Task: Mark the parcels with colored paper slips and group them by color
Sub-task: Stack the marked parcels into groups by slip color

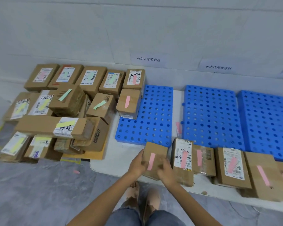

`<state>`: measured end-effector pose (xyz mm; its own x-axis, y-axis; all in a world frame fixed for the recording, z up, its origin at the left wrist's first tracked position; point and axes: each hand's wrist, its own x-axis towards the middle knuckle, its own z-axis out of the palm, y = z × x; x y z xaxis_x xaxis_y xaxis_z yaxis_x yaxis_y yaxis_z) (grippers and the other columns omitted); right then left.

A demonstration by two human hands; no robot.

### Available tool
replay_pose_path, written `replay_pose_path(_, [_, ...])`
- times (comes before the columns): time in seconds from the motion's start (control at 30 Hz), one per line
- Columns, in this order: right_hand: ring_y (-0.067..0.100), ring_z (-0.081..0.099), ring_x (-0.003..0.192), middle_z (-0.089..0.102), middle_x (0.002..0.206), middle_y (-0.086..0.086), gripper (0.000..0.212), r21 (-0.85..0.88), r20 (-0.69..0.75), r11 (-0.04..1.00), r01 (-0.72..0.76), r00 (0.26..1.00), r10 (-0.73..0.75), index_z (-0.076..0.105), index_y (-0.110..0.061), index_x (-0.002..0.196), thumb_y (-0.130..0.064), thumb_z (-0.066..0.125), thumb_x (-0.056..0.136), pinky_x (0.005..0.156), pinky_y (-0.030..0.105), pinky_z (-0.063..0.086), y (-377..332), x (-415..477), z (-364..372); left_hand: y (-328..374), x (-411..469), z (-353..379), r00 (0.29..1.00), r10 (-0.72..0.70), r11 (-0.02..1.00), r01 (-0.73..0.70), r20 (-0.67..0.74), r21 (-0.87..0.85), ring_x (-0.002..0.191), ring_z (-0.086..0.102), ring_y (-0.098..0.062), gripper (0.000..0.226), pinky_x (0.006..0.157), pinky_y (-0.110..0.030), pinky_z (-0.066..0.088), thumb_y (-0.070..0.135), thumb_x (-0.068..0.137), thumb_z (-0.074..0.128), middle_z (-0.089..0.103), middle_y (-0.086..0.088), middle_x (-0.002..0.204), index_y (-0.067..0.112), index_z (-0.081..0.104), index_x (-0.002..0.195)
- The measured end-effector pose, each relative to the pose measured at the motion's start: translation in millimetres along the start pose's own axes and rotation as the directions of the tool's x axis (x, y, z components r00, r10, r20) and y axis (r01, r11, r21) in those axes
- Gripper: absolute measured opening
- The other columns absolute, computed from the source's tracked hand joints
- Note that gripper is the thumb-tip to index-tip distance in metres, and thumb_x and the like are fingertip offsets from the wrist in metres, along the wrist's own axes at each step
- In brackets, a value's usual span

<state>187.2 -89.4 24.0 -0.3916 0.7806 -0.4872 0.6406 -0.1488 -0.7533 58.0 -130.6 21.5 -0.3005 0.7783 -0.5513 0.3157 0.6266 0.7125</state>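
Where left hand (137, 163) and right hand (166, 172) clasp the parcel (156, 151), edges vanish.

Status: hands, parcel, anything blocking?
Left hand and right hand both grip pink-slip parcel, at near edge of blue pallet. Loose pink slip lies right of that pallet. No obstacle seen ahead.

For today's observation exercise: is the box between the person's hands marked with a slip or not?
Marked: a pink slip lies on the box, gripped by the left hand and right hand.
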Motion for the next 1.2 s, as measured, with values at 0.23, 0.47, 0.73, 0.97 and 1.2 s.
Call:
replay_pose_path(0.23, [0.019,0.036,0.132,0.035,0.141,-0.005,0.048,0.208,0.034,0.959,0.193,0.978,-0.204,0.046,-0.014,0.133,0.008,0.045,0.091,0.108,0.039,0.038,-52.4,9.9,1.6,-18.0,-14.0,-60.2,0.926,0.17,0.959,-0.234,-0.338,-0.16,0.1,0.059,-0.001,0.053,0.083,-0.028,0.053,0.006,0.092,0.053,0.059,0.005,0.118,0.023,0.04,0.141])
replay_pose_path(0.47, [0.016,0.011,0.146,0.007,0.158,0.001,0.059,0.119,0.239,0.988,0.099,0.963,-0.125,0.021,-0.007,0.149,0.009,0.035,0.094,0.115,0.022,0.014,-115.1,66.3,42.0,-16.4,32.7,-117.4,0.925,0.053,0.979,-0.122,-0.376,-0.162,0.138,0.035,-0.021,0.064,0.111,-0.036,0.034,0.002,0.094,0.051,0.033,-0.007,0.151,0.008,0.021,0.15])
replay_pose_path(0.73, [0.014,-0.001,0.147,-0.006,0.159,-0.001,0.063,-0.008,0.216,0.996,0.085,0.973,-0.081,0.005,-0.008,0.152,0.002,0.037,0.098,0.119,0.029,0.012,-120.9,102.2,64.0,-22.5,70.4,-140.7,0.974,0.078,0.994,-0.093,-0.213,-0.06,0.141,0.024,-0.02,0.072,0.113,-0.032,0.026,0.004,0.097,0.046,0.021,-0.007,0.154,0.012,0.002,0.153])
replay_pose_path(0.97, [0.014,0.001,0.147,-0.001,0.159,0.0,0.059,0.015,0.188,0.994,0.105,0.976,-0.106,0.011,-0.012,0.152,-0.003,0.038,0.1,0.117,0.025,0.01,-123.1,110.5,58.8,-29.9,77.8,-142.6,0.965,0.095,0.994,-0.079,-0.246,0.072,0.148,-0.002,-0.023,0.071,0.118,-0.036,0.01,0.011,0.099,0.045,-0.003,-0.007,0.161,0.017,-0.001,0.153])
replay_pose_path(1.2, [0.012,0.046,0.12,0.047,0.133,-0.002,0.036,0.177,-0.172,0.974,0.142,0.979,-0.111,0.054,-0.013,0.129,-0.001,0.04,0.098,0.095,0.022,0.047,-87.3,82.5,-20.8,25.1,53.3,-121.5,0.685,0.462,0.876,-0.451,-0.563,0.17,0.136,0.025,-0.002,0.045,0.114,-0.02,0.021,0.0,0.095,0.043,0.039,0.003,0.142,0.018,0.043,0.136])
